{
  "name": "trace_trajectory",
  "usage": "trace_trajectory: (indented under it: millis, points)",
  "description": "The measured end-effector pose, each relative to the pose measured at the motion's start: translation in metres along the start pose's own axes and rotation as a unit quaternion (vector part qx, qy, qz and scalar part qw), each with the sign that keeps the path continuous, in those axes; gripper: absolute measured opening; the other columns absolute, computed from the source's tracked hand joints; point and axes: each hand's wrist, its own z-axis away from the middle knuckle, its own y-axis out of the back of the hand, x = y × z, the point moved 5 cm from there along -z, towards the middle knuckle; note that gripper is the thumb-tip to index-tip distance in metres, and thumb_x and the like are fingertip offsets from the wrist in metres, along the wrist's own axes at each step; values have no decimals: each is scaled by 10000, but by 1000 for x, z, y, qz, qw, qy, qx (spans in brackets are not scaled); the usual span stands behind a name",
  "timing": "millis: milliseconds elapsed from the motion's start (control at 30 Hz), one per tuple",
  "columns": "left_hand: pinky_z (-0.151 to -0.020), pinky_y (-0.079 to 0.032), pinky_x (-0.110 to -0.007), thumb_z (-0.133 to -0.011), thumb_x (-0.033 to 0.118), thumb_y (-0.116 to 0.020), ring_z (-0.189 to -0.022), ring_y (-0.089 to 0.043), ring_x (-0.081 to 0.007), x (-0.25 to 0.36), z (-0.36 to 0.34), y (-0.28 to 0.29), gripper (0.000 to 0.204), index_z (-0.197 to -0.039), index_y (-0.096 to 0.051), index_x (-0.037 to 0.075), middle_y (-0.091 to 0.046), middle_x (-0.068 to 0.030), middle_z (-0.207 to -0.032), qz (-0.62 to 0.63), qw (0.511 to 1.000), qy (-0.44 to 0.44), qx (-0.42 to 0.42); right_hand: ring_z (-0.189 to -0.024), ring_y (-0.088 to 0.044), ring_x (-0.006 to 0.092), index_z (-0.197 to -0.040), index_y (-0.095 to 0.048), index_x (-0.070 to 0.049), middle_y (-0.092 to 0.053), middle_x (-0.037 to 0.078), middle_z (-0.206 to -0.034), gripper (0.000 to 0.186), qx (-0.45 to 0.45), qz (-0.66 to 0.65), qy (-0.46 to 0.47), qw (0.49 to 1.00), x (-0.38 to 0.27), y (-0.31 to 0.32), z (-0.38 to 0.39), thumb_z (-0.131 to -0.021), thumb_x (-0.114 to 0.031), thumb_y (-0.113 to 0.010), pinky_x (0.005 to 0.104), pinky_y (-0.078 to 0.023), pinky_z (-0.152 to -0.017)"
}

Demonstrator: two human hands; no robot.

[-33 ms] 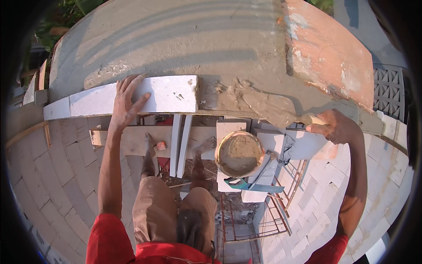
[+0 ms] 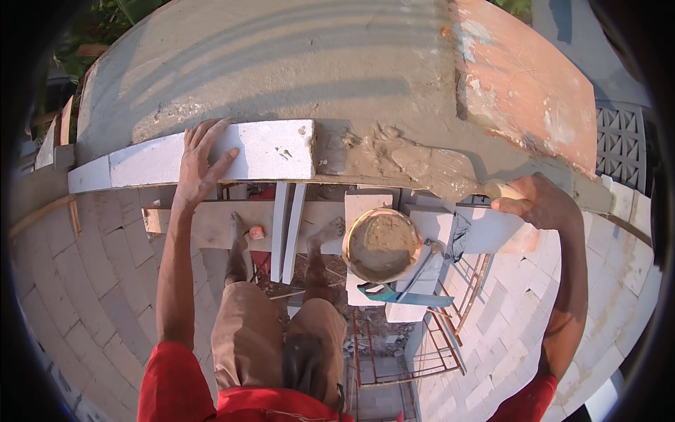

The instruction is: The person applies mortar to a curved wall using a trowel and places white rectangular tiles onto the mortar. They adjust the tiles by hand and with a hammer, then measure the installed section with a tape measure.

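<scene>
My left hand (image 2: pixel 207 158) lies on a white lightweight block (image 2: pixel 271 149) set along the edge of a grey cement surface (image 2: pixel 267 63), its fingers spread over the top. My right hand (image 2: pixel 527 200) is closed round the pale handle of a trowel (image 2: pixel 500 190), whose blade is smothered in wet mortar (image 2: pixel 408 158) on the ledge right of the block. Below sits a round bucket (image 2: pixel 383 243) of mortar, beside a teal handsaw (image 2: pixel 422 299) and a hammer (image 2: pixel 434 250).
My bare feet stand on a plank (image 2: pixel 274 225) by two narrow white slabs (image 2: pixel 295 235). A rusty metal frame (image 2: pixel 411 380) stands below. Block walls (image 2: pixel 84 281) rise at both sides; a peach panel (image 2: pixel 527 84) adjoins the cement, near a patterned vent block (image 2: pixel 619 144) and greenery at upper left.
</scene>
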Motion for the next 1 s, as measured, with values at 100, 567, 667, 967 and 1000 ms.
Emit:
trace_trajectory:
  millis: [100,567,667,967,1000]
  points:
    - [-1145,-321,-478,-868,295,-720,-1308,-469,-358,-1,0,0,570,-1369,-584,59,-564,-153,-1372,10,1000,1,4,-954,-625,372,-1201,-676,-45,-670,222,-965,564,119,79,-23,990,20,1,24,-906,-525,-663,444,-470,-865]
    - [-1141,-366,-479,-917,374,-687,-1328,-470,-337,-5,-3,-8,570,-1406,-575,104,-549,-148,-1401,-7,999,31,-16,-481,-453,77,-1028,-684,34,-503,-15,-627,703,130,-346,-95,924,139,-94,92,-795,-624,-769,286,-377,-430]
    - [-1126,-388,-473,-926,402,-675,-1331,-469,-329,-7,-5,-11,582,-1417,-570,108,-540,-149,-1414,-25,998,43,-25,-604,-477,78,-1042,-690,42,-515,-34,-707,698,137,-432,-89,887,127,-142,134,-686,-526,-882,273,-392,-557]
    - [-1142,-358,-490,-936,432,-646,-1339,-464,-352,-11,-6,-13,597,-1427,-560,104,-525,-177,-1423,-21,998,42,-33,-791,-692,422,-969,-662,-6,-692,242,-815,341,75,-296,-227,925,25,-409,79,-772,-253,-790,522,-523,-710]
    - [-1146,-351,-493,-937,442,-641,-1340,-463,-354,-10,-6,-13,605,-1429,-556,100,-525,-180,-1423,-21,999,36,-30,-826,-699,434,-978,-656,-17,-699,251,-828,331,70,-263,-236,933,19,-433,59,-780,-257,-771,550,-534,-741]
